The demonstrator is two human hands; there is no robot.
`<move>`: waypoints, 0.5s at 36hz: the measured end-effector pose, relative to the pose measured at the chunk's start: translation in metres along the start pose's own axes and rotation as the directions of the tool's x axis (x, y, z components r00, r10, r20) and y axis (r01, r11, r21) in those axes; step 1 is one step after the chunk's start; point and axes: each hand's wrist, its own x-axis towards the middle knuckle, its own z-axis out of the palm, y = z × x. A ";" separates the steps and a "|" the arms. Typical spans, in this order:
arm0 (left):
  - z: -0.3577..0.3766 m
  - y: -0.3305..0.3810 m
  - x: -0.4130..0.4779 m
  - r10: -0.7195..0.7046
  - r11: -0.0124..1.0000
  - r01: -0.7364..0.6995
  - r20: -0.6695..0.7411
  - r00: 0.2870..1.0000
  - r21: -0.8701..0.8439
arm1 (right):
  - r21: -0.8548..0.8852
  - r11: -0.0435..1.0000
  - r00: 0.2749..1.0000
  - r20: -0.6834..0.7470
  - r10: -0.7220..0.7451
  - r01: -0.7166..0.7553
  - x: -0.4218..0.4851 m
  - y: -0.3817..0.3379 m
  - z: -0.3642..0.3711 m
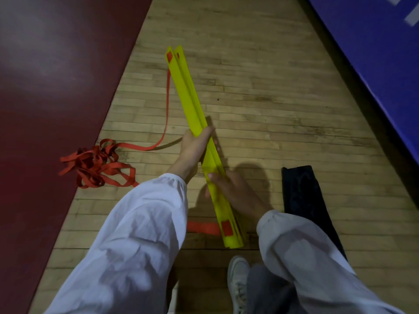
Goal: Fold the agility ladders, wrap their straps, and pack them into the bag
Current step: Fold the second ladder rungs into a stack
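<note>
A stack of flat yellow ladder rungs (pixel 188 96) is gathered into one bundle and held above the wooden floor, pointing away from me. My left hand (pixel 195 146) grips the bundle near its middle. My right hand (pixel 229 189) clasps it lower down, closer to me. Red patches mark both ends of the rungs. A red strap (pixel 167 103) runs from the far end down to a loose tangled pile of strap (pixel 97 164) on the floor at the left. A short piece of red strap (pixel 204 227) sticks out from the near end. The black bag (pixel 303 196) lies flat on the floor at the right.
A dark red mat (pixel 52 87) covers the floor at the left, under part of the strap pile. A blue padded mat (pixel 371 53) slants across the top right. My white shoe (pixel 238 282) shows at the bottom. Wooden floor (pixel 260 87) lies between the mats.
</note>
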 end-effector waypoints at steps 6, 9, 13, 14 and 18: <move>0.002 -0.010 0.000 0.029 0.994 -0.028 -0.003 1.000 0.106 | -0.154 0.971 0.983 -0.014 0.183 -0.183 0.005 0.000 -0.017; 0.008 -0.009 -0.004 0.029 0.983 -0.035 0.036 0.999 0.178 | -0.440 0.870 0.969 -0.192 0.153 -0.225 0.015 0.008 -0.030; 0.013 -0.010 -0.004 0.013 0.970 -0.025 0.053 0.999 0.243 | -0.019 0.989 0.977 -0.160 0.140 -0.145 0.018 0.003 -0.024; 0.014 -0.010 -0.005 0.012 0.974 -0.028 0.074 0.997 0.224 | 0.088 0.984 0.981 -0.108 0.163 -0.154 0.018 0.000 -0.019; 0.015 -0.010 -0.004 0.011 0.975 -0.021 0.045 0.999 0.219 | 0.361 0.897 0.966 0.091 0.240 -0.257 0.018 -0.001 -0.008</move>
